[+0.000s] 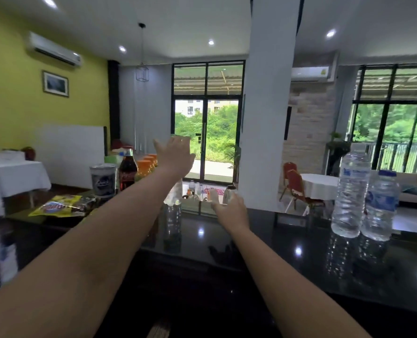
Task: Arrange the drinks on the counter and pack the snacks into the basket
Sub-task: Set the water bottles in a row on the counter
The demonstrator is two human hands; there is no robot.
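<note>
Arranging drinks, we reckon: left hand (175,152) raised over a clear bottle (173,203) at the counter (251,252)'s far edge, right hand (231,206) apart, at a small bottle (229,192); grips unclear. Next: grasp firmly, shift twd water bottles (351,191), right edge. Snack packs (56,206): left edge.

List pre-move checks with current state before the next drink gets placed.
1. Left hand grip: cannot tell. It is raised over the clear bottle, and the view is blurred.
2. Right hand free: cannot tell. Its fingers curl near something small and clear.
3. Water bottles upright at the right of the counter: ok.
4. Cola bottle and orange bottles upright at the left: ok.
5. Snack packets packed: not ok. They lie on the counter.
6. Basket located: not ok. It is not in view.
</note>
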